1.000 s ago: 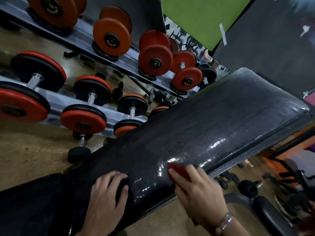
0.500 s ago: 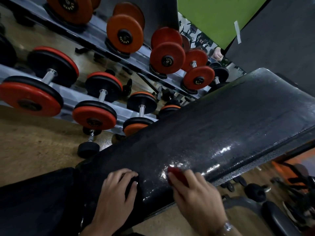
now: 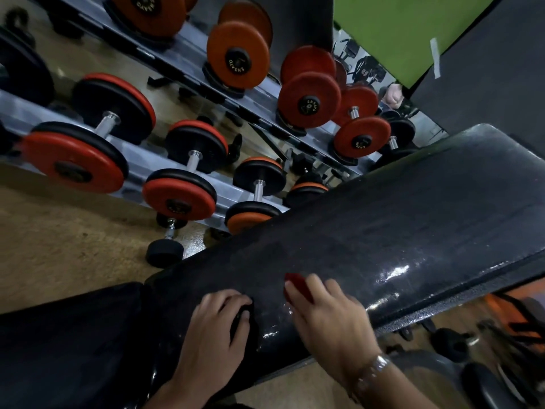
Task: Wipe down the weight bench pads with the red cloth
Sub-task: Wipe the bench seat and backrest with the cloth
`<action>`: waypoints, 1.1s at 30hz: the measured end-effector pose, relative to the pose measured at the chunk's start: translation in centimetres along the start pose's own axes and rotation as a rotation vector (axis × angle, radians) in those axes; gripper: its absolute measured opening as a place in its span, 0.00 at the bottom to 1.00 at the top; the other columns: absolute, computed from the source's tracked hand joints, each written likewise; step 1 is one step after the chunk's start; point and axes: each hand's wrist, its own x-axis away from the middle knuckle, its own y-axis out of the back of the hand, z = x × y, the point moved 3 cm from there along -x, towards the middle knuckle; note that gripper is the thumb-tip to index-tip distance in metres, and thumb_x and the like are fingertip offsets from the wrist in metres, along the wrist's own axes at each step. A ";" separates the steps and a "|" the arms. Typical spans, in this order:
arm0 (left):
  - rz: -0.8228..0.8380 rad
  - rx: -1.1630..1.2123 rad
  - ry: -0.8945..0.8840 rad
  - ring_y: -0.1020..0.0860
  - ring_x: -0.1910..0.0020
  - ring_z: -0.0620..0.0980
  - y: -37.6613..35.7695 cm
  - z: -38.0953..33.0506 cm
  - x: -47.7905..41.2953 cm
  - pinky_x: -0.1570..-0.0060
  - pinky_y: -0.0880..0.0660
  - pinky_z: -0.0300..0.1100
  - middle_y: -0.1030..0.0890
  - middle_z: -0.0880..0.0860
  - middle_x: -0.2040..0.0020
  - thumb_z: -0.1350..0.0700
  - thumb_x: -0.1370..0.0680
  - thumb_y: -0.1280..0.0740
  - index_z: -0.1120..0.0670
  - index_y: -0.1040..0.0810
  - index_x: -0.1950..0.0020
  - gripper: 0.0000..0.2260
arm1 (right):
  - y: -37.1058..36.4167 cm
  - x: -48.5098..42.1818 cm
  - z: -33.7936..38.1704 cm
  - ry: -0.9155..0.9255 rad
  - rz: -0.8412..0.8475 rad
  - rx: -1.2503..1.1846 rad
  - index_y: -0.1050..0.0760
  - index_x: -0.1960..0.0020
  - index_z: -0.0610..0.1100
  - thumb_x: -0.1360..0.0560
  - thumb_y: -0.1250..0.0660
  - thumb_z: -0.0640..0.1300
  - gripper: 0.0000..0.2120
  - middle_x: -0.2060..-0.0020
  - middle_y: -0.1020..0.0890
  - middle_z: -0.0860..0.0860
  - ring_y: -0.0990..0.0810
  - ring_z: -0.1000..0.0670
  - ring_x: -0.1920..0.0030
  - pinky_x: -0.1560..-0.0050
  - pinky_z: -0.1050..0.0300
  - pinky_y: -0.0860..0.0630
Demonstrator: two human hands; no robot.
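Right hand (image 3: 330, 317) grip clamped on red cloth (image 3: 298, 286), lower center, pressed to black pad surface (image 3: 398, 225); left hand (image 3: 212, 335) flat, fingers apart, on pad.

Open pad (image 3: 413, 225) beyond both hands.

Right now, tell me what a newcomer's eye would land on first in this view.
First, the two bare hands at the bottom: the right hand presses a red cloth onto the long black bench pad that runs diagonally across the view, and the left hand lies flat on the pad beside it. Next, the red and orange dumbbells on the grey rack at upper left.
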 end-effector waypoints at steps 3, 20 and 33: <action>-0.007 0.025 0.002 0.26 0.44 0.40 0.2 0.0 0.0 0.45 0.24 0.45 0.25 0.37 0.45 0.46 0.21 0.40 0.45 0.19 0.43 0.12 | 1.1 -0.5 -2.7 -0.040 -0.029 0.029 0.20 0.40 0.53 0.28 0.30 0.54 0.17 0.56 0.26 0.50 0.25 0.46 0.62 0.77 0.53 0.27; 0.005 0.009 0.015 0.27 0.47 0.39 0.2 -0.1 -0.6 0.46 0.26 0.40 0.26 0.37 0.47 0.49 0.20 0.39 0.45 0.20 0.45 0.09 | -0.5 -8.6 -2.7 -0.050 0.072 0.119 0.19 0.47 0.52 0.28 0.32 0.53 0.12 0.53 0.25 0.49 0.23 0.45 0.60 0.76 0.57 0.30; 0.012 -0.023 0.018 0.27 0.50 0.43 0.2 -0.3 -1.1 0.51 0.25 0.45 0.25 0.40 0.50 0.50 0.21 0.38 0.45 0.21 0.48 0.07 | -4.6 -16.5 5.9 0.078 0.256 0.110 0.20 0.42 0.48 0.21 0.38 0.51 0.13 0.40 0.30 0.48 0.27 0.43 0.44 0.63 0.52 0.34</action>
